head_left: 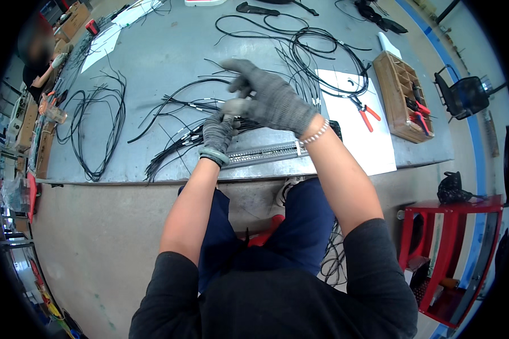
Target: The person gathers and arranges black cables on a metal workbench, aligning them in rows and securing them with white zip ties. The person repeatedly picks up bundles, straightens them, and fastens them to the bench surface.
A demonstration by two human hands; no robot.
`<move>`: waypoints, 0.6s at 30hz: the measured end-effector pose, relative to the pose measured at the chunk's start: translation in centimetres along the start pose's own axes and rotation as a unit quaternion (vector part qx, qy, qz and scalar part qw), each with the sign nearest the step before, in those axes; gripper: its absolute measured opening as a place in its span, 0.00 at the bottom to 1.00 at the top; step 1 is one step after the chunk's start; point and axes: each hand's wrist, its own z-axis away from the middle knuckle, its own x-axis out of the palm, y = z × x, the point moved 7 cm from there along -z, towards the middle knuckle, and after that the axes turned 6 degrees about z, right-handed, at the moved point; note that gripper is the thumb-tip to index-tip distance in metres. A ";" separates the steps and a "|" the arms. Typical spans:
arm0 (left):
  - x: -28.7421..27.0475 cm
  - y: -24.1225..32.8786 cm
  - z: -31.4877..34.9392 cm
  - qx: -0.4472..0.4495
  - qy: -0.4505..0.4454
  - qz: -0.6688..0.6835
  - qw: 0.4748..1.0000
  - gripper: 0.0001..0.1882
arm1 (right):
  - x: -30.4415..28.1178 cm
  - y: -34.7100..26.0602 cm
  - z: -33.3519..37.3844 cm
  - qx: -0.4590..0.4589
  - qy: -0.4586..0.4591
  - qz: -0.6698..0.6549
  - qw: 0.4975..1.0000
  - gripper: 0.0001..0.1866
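Observation:
Both hands wear grey knitted gloves and meet above a bundle of black cables near the table's front edge. My left hand has its fingers closed over the cables; what they pinch is hidden. My right hand is raised just right of it, slightly blurred, with fingers stretched out and apart and its lower part overlapping the left fingertips. Beneath the hands lies a slotted metal rail, parallel to the front edge. White tags show on several cables.
Loose cable coils lie at left and far right. Red-handled pliers rest on white paper beside a wooden compartment box with tools. A person works at far left. A red shelf cart stands at right.

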 end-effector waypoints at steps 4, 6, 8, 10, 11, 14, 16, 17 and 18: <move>0.2 0.4 0.9 -0.105 -0.006 0.140 0.984 0.19 | 1.5 10.1 5.0 0.126 0.025 0.011 0.992 0.15; -0.4 0.6 1.4 -0.098 0.005 0.147 0.984 0.20 | 3.9 12.9 6.6 0.175 0.008 0.003 0.984 0.11; -1.0 1.0 1.7 -0.098 0.032 0.109 0.989 0.20 | 5.7 13.9 6.9 0.198 0.000 -0.022 0.980 0.10; -0.5 1.4 2.2 -0.072 0.050 0.058 0.994 0.20 | 7.0 14.8 6.7 0.146 0.032 -0.026 0.988 0.10; -0.3 1.6 2.6 -0.054 0.060 0.031 0.996 0.20 | 7.8 15.2 6.6 0.122 0.050 -0.029 0.991 0.10; -0.8 1.6 2.9 0.000 0.059 -0.014 0.998 0.17 | 9.9 14.8 5.2 0.081 0.022 -0.046 0.995 0.10; -1.4 1.2 2.9 0.027 0.049 -0.029 0.998 0.16 | 11.1 14.8 4.9 0.063 0.010 -0.058 0.996 0.10; -1.3 1.5 3.2 0.037 0.048 -0.027 0.998 0.16 | 11.6 15.0 4.9 0.053 0.018 -0.057 0.997 0.10; -1.2 1.6 3.3 0.046 0.048 -0.026 0.997 0.16 | 11.9 15.0 4.8 0.043 0.026 -0.056 0.997 0.10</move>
